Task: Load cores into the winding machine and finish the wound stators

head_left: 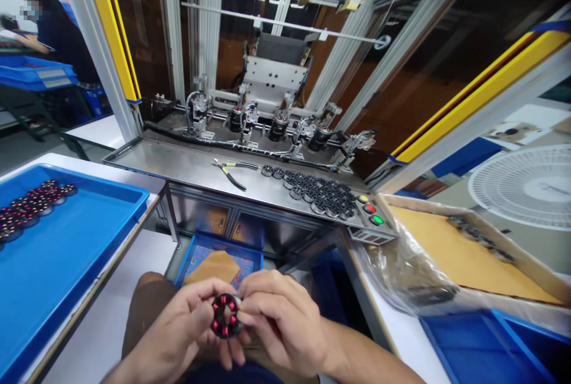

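The left hand (182, 317) has a ring with red windings (224, 330) pinched between its thumb and fingers at the ring's left side. The right hand (285, 318) has its thumb and fingertips drawn in narrow at the right edge; whether they grip the rim itself or a fine wire end there is too small to tell. So the ring sits between the two hands, touched from both sides, above the lap. Being round, it has no long axis; its wound face and central hole are turned up toward the wearer.

Beyond it, lower down, is a blue bin (186, 262) with brown cardboard (214, 266) inside. Farther off, on the metal table (178, 161), pliers (229, 175) lie roughly straight ahead of the ring, tips left, handles running right. A cluster of black rings (319, 188) is far and right, on the right hand's side. To the left, nearer the left hand, a blue tray (98, 217) holds more wound rings (33, 208) at its left side.
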Tool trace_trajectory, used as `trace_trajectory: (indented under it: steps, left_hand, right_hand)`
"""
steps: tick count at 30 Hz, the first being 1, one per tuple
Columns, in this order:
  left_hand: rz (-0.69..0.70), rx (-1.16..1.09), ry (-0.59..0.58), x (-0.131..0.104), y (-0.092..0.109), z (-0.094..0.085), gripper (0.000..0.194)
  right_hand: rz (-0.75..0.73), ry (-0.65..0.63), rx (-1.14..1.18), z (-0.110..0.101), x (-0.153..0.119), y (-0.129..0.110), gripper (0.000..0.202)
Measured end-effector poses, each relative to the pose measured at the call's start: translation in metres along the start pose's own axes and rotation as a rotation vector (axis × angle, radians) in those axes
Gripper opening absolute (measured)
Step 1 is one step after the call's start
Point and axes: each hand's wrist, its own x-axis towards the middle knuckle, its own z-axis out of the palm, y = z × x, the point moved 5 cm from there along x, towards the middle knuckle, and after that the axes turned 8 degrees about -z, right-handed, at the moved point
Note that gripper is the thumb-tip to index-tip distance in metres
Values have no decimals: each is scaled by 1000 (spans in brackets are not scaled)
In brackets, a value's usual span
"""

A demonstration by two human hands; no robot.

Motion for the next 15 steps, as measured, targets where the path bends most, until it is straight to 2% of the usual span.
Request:
trace_trajectory:
  steps: [2, 5, 6, 9, 10, 13, 15]
  left_hand:
    - [-40, 3, -3, 2, -2, 3, 39]
    - [29, 86, 130, -1, 2, -1, 32]
    - [42, 107, 165, -2, 3, -3, 32]
    - [55, 119, 219, -7, 4, -5, 35]
    - [53, 115, 217, -8, 4, -5, 35]
    - [47, 100, 181, -8, 3, -2, 32]
    - [51, 88, 158, -6, 3, -2, 29]
  right_hand:
    - [-39, -21, -3, -3, 0, -1, 13]
    - [-39, -13, 54, -10, -4, 3, 10]
    - [6, 23, 85, -13, -7, 8, 17]
    - [196, 162, 234, -18, -17, 26, 57]
    - [239, 174, 291, -17, -20, 29, 61]
    - [259, 127, 400, -6, -17, 29, 42]
    - [242, 139, 400, -3, -11, 25, 32]
